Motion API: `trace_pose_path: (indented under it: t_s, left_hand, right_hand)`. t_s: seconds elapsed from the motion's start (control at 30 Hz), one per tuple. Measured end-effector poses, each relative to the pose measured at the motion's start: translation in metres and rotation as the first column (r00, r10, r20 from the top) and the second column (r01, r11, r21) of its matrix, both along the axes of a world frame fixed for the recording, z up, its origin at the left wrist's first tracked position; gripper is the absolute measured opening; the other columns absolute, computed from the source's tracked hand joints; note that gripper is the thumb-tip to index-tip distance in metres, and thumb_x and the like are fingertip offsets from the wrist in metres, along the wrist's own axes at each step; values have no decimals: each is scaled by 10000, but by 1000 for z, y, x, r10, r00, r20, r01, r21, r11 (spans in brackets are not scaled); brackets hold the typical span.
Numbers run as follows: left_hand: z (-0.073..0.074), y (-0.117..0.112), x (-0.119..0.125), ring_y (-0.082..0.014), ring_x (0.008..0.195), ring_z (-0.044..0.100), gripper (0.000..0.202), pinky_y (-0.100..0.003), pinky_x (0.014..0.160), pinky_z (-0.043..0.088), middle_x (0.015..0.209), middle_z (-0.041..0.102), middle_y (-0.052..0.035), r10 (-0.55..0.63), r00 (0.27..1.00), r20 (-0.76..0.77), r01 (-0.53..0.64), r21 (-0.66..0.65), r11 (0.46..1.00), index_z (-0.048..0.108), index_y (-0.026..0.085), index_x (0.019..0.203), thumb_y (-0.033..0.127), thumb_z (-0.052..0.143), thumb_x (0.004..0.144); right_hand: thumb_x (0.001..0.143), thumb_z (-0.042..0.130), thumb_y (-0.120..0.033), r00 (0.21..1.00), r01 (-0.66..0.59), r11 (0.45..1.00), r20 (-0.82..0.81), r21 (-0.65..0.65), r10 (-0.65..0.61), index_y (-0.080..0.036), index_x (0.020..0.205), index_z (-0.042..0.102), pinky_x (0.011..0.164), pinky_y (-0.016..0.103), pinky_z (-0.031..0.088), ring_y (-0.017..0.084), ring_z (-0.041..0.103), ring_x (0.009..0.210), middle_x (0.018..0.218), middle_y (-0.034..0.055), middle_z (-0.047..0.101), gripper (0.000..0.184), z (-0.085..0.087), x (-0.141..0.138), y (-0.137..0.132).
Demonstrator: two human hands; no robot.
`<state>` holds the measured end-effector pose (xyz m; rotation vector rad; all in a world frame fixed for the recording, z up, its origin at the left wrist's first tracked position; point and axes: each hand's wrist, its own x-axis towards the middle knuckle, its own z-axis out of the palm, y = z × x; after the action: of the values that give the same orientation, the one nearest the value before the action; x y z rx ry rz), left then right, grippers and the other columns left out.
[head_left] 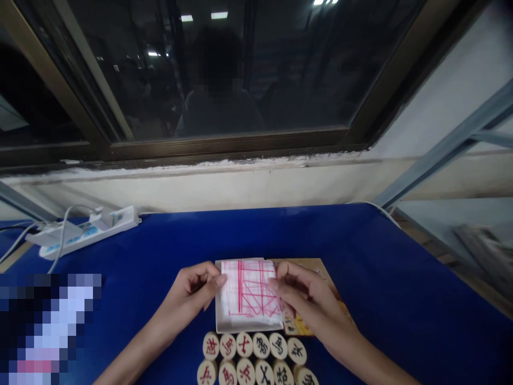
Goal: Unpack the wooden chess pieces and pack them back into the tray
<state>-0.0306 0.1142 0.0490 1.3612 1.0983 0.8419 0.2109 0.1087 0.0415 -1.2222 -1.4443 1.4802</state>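
A folded white sheet printed with red grid lines (pixel 247 291) lies on a blue table (pixel 360 256), partly over a tan box lid (pixel 320 272). My left hand (pixel 192 294) pinches the sheet's left edge with thumb and fingers. My right hand (pixel 308 302) grips its right edge, fingers curled over it. Just in front of the sheet, several round wooden chess pieces (pixel 252 358) with red and black characters stand in two rows.
A white power strip (pixel 86 230) with plugged cables lies at the table's back left. A pixelated patch covers the lower left. Behind the table runs a pale wall ledge under a dark window (pixel 224 80), which reflects a seated person.
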Motion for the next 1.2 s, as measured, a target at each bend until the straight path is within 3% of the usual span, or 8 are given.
trace_pose_path:
  t_s: [0.37,0.57,0.67,0.77,0.97,1.1,1.2]
  left_hand:
    - [6,-1,3,-73,496,285,443,-213,479,203,544,379,72,37,999,-18,-37,-8,999,546,173,690,557,632,892]
    - [2,-3,6,-53,424,233,439,-210,442,177,489,338,101,149,989,-17,-149,31,988,605,170,770,596,636,876]
    - [1,-3,5,-62,395,307,407,-207,450,245,432,436,87,161,987,-6,-160,80,984,629,167,843,569,610,907]
    - [2,-3,5,-72,408,359,420,-210,440,274,522,598,28,163,987,7,-163,97,982,643,158,913,573,572,927]
    - [3,-3,6,-89,441,410,422,-205,444,271,486,471,58,211,977,12,-211,47,976,677,164,945,572,570,925]
    - [3,-4,8,-76,467,436,370,-202,433,279,617,550,29,177,984,38,-179,54,982,697,175,916,540,672,866]
    - [3,-5,9,-88,463,432,398,-201,429,277,556,503,42,188,980,68,-190,13,982,692,180,962,566,640,882]
  right_hand:
    - [851,631,-559,1000,-3,996,-13,-84,2,-241,735,460,537,283,352,96,482,507,548,-42,528,379,16,-5,-4]
    - [894,601,-520,998,1,999,57,50,-4,-236,772,515,564,286,363,97,448,533,552,-54,501,321,14,-5,-2]
    - [918,576,-512,999,20,996,33,86,-22,-228,802,546,580,276,372,103,479,569,579,-42,552,308,14,-6,-1]
    - [926,574,-506,999,32,997,-17,75,-31,-224,860,589,565,256,386,96,499,586,684,-16,626,290,11,-4,0]
    - [936,554,-535,994,54,998,-97,13,-52,-228,956,657,493,245,386,102,492,524,597,-25,531,324,1,1,2]
    - [898,632,-491,996,88,989,-20,116,-86,-236,959,657,560,251,436,110,528,622,749,1,588,262,-4,1,3]
    - [896,628,-480,993,118,970,2,212,-121,-234,928,663,598,267,458,129,543,685,821,22,614,250,-6,0,4]
